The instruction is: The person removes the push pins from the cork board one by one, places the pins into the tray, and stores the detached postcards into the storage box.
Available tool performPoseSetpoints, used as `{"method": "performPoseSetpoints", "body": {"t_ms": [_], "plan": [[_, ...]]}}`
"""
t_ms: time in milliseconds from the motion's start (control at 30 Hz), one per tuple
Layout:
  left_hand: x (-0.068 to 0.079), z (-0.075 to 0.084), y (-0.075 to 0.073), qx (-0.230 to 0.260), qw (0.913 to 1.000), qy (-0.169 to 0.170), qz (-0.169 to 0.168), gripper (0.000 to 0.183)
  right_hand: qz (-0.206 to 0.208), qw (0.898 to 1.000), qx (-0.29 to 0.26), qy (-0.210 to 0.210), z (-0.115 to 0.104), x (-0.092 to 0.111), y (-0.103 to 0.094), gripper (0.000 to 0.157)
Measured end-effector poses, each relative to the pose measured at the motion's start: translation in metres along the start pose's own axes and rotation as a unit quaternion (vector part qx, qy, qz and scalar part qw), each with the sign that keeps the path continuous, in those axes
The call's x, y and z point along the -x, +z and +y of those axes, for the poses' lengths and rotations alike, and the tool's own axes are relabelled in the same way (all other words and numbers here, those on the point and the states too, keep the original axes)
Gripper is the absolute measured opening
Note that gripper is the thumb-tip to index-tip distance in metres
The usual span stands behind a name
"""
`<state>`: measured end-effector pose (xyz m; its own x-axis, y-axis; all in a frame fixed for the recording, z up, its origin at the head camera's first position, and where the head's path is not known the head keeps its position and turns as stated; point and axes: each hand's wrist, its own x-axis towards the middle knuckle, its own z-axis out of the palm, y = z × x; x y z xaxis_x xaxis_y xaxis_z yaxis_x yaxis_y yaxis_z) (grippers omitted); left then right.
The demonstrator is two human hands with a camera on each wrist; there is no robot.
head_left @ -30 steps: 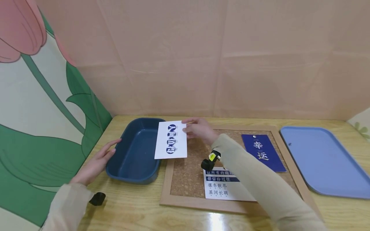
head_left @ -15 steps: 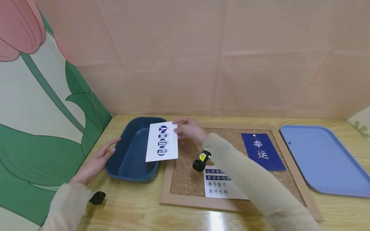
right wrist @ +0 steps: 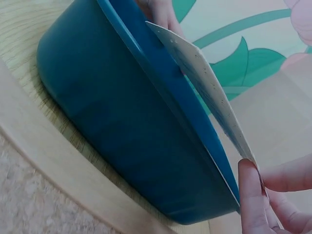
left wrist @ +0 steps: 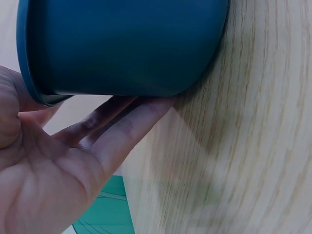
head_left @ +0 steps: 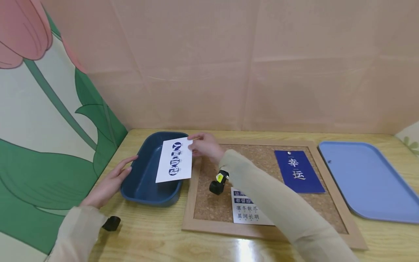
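One white card [head_left: 175, 160] is pinched by fingers of the right hand [head_left: 205, 146] over one basin [head_left: 145, 182], touched by extended fingers of the left hand [head_left: 109, 182]; two other cards [head_left: 299, 174] are borne by one corkboard [head_left: 211, 203].

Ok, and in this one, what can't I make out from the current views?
Head: right part of the lower card, hidden by the right sleeve.
Head: part of the bin's floor, behind the held card; that card's tiniest print, too small.
Head: tray's right end, cut off by the edge.
Right wrist: rest of the right hand, cut off by the edge.
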<state>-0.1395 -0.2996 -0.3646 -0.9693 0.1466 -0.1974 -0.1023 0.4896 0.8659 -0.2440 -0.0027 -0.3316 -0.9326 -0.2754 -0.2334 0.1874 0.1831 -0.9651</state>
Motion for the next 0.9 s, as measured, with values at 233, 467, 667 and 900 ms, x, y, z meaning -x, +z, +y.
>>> {"method": "performPoseSetpoints", "body": {"t_ms": [233,467,667,900], "plan": [[0.0,0.0,0.0,-0.013,0.9999,0.0,0.004,0.051,0.005,1.0,0.007,-0.003,-0.005,0.004,0.01,0.032],[0.0,0.002,0.001,-0.022,0.9997,-0.001,0.009,0.051,0.003,1.0,0.015,-0.005,-0.008,0.003,0.022,0.028],[0.0,0.001,0.002,-0.018,0.9997,-0.009,0.01,0.051,0.01,1.0,0.008,-0.016,-0.008,0.001,0.031,0.027],[-0.003,0.001,0.004,-0.017,0.9998,-0.008,0.008,0.052,0.006,0.999,0.012,-0.03,-0.01,0.0,0.037,0.027]]}}
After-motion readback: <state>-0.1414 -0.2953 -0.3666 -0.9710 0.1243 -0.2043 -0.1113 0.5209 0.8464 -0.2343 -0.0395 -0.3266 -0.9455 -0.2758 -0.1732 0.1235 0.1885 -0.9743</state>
